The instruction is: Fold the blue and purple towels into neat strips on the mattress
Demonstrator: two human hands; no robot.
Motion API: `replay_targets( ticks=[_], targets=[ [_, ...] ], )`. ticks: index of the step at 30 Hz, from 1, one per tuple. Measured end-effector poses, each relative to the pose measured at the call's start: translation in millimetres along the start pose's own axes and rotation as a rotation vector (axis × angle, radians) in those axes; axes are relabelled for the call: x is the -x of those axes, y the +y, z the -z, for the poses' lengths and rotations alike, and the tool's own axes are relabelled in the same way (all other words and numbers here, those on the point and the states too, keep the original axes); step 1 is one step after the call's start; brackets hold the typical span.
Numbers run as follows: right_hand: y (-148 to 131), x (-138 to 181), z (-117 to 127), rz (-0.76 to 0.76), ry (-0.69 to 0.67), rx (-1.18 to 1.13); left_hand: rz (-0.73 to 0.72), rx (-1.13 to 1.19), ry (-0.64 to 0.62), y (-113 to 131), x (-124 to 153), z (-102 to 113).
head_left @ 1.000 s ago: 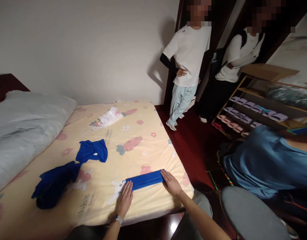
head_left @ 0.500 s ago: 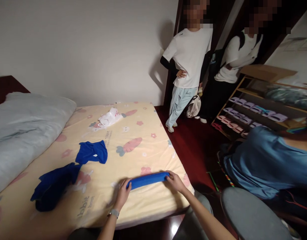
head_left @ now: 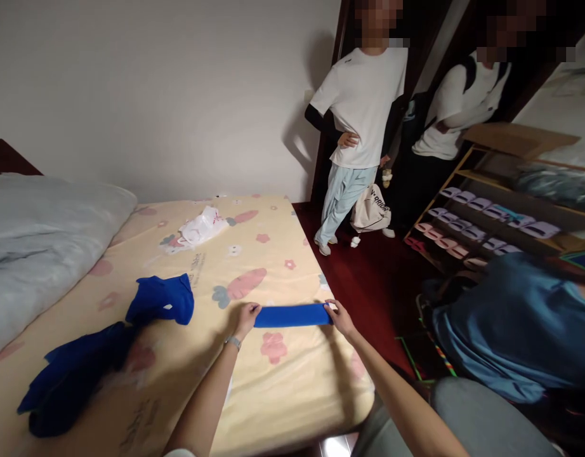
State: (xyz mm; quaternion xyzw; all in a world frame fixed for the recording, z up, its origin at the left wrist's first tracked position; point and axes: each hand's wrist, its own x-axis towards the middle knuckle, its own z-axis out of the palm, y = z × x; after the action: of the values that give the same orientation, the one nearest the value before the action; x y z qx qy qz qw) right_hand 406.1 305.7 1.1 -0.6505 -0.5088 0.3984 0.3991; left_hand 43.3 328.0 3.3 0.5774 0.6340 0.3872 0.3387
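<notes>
A long, narrow strip of folded blue cloth [head_left: 292, 315] is stretched level between my two hands over the bed. My left hand [head_left: 246, 319] pinches its left end, thumb and fingers closed. At the other end my right hand [head_left: 341, 318] grips the cloth, beside a small white patch that looks like a tag. To the left lies a crumpled blue cloth [head_left: 162, 299] with a white label. Nearer to me is a second, darker blue cloth [head_left: 78, 374], loosely bunched. Whether these cloths are garments I cannot tell.
A patterned sheet [head_left: 245, 393] covers the bed. On it lie a white plastic bag [head_left: 203, 227] and a grey quilt [head_left: 49, 247]. Two people stand by the doorway; another in blue [head_left: 516, 330] bends at right, near a shoe rack [head_left: 457, 171] and grey rounded surface [head_left: 487, 419].
My hands have moved forward, away from me, with the blue strip, which now lies more level and shows a broader face. The camera view has shifted slightly right.
</notes>
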Motion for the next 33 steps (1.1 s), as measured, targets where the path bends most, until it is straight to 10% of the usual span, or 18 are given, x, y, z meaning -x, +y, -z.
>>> replay_targets(
  ticks=[10,14,18,23,33],
  targets=[
    [-7,-151,-16,0.095,0.152,0.195,-0.1,-0.266,0.127,12,-124,-45],
    [5,-152,-36,0.109,0.225,0.304,-0.273,-0.406,0.127,12,-104,-64],
    [-2,-126,-73,0.427,0.195,0.617,-0.627,-0.718,0.007,14,-79,-89],
    [-3,-104,-110,0.622,-0.055,0.846,-0.587,-0.862,-0.063,-7,-67,-105],
    [28,-81,-13,0.185,0.154,0.782,-0.483,-0.865,-0.017,-45,-14,-53]
  ],
)
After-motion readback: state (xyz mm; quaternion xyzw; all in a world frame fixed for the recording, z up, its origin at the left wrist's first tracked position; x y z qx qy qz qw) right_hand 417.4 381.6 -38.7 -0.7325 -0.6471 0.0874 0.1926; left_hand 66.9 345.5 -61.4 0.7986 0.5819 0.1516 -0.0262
